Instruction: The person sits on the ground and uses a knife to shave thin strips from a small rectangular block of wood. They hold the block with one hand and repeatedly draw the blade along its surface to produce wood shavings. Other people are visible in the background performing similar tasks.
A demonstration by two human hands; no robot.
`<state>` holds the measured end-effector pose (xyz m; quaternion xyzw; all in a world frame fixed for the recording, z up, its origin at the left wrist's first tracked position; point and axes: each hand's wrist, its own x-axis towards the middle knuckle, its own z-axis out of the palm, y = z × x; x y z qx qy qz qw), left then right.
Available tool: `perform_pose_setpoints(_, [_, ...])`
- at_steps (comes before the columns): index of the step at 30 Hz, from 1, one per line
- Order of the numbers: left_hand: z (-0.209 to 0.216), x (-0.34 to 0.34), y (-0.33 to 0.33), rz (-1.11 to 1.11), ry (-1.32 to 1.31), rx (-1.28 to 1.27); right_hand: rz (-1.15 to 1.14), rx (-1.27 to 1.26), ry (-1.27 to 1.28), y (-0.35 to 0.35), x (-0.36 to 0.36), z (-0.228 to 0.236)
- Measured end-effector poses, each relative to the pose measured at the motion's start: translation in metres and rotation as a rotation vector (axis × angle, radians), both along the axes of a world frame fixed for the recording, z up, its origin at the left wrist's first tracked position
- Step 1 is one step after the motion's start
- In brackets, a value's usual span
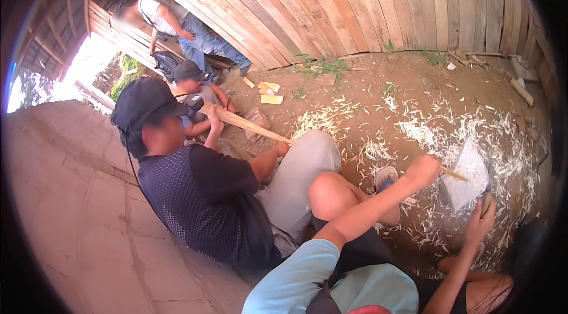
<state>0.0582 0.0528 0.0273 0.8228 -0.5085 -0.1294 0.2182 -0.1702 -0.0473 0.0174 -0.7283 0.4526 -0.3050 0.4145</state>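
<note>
My left hand (422, 171) is closed round a thin wooden stick (454, 174), whose tip reaches over a pale grey, angular block (470, 187) on the ground. Beside that block, my right hand (480, 223) grips a wooden-handled knife (486, 201); its dark blade points away from me, along the block's right side, and is partly hard to make out. Thin wood shavings (426, 133) lie all around the block and near my sandalled foot (386, 179).
On my left sits a co-worker (204, 195) in a dark shirt, holding a long wooden strip (248, 124). Farther back are a seated person (192, 86) and a bending person (171, 21). Yellow-white blocks (271, 99) lie on the dirt near a plank wall (331, 6).
</note>
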Motion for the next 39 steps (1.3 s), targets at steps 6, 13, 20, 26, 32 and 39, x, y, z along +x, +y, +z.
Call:
perform_pose_setpoints(6, [0.018,-0.019,-0.005,-0.049,0.040,0.026,0.062,0.145,0.544,-0.006,-0.009,-0.151])
perform_pose_setpoints(13, [0.008,-0.042,-0.004,-0.204,-0.126,-0.073,-0.036,1.286,-0.218,-0.017,-0.012,-0.151])
perform_pose_setpoints(20, [0.012,-0.111,0.010,-0.366,-0.265,-0.014,0.050,1.541,-0.767,0.021,0.020,-0.094])
perform_pose_setpoints(26, [0.038,-0.120,0.024,-0.459,0.097,0.246,-0.213,1.532,-0.759,0.011,0.019,-0.071])
perform_pose_setpoints(32, [0.142,-0.062,-0.002,-0.129,0.374,-0.650,-0.240,1.668,-0.798,-0.014,0.001,-0.075])
perform_pose_setpoints(39, [0.293,0.005,-0.001,-0.552,0.554,-1.257,-0.243,1.628,-0.743,0.000,0.023,-0.076])
